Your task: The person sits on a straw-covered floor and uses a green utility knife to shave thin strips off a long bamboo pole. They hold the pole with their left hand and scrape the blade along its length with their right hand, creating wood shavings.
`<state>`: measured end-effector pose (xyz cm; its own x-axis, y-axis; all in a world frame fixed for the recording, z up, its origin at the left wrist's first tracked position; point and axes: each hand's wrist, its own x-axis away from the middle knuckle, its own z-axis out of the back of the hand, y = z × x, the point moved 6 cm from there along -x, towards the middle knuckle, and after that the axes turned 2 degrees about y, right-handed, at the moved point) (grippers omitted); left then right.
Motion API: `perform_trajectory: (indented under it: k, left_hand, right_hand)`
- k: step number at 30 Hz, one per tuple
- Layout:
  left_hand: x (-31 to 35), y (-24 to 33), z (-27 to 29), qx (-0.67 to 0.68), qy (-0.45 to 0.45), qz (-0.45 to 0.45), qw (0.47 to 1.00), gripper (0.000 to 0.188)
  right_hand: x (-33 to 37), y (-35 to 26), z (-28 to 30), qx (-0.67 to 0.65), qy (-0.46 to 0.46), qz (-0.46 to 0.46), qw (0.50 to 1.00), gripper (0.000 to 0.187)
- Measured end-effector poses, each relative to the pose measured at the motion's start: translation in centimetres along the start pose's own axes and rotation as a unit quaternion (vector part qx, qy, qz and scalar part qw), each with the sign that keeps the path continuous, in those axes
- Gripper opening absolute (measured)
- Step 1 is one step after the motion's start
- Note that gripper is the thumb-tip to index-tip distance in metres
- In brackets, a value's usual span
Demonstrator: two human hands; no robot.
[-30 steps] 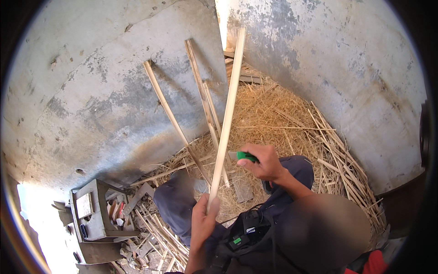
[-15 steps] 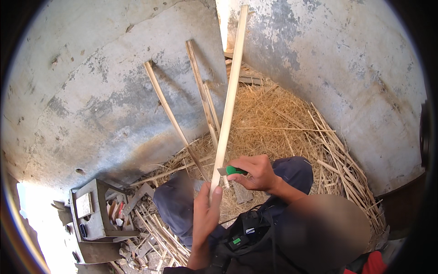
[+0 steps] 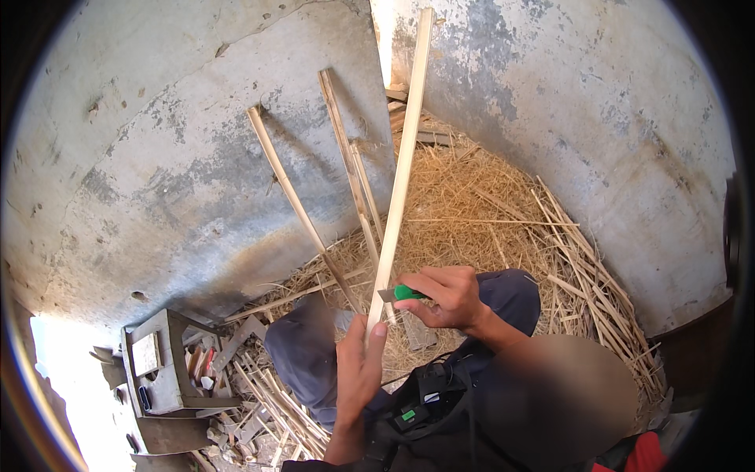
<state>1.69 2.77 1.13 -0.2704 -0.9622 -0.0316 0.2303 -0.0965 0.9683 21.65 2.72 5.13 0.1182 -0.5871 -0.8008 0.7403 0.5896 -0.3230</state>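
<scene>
My left hand (image 3: 359, 370) is closed round the lower end of a long pale wooden strip (image 3: 403, 169). The strip slants up and away, its far end tilted a little to the right. In my right hand (image 3: 450, 297) is a green-handled utility knife (image 3: 406, 293). Its short blade (image 3: 386, 296) points left and lies against the strip's right edge, a little above my left hand. The left hand hides the strip's bottom end.
Several wooden strips (image 3: 295, 197) lean against the left wall (image 3: 157, 189). Straw-like shavings (image 3: 464, 197) cover the floor ahead, with thin sticks (image 3: 590, 291) piled at the right. A wooden box stool (image 3: 169, 366) holding small items stands at lower left, beside more sticks (image 3: 271, 393).
The strip's lower part and both hands have shifted slightly right. The knife stays at the strip's edge, and both grips are unchanged.
</scene>
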Motion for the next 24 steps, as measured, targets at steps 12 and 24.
perform_trajectory:
  k: [12,24]
  left_hand:
    - [0.4,-0.4,0.3,-0.003,-0.014,0.002,1.000,0.027]
    - [5.3,-3.0,-0.6,-0.029,-0.107,0.025,0.993,0.031]
  right_hand:
    - [-0.1,-0.3,0.6,0.028,-0.003,-0.003,1.000,0.031]
    - [0.5,11.9,6.4,0.056,0.141,-0.239,0.959,0.030]
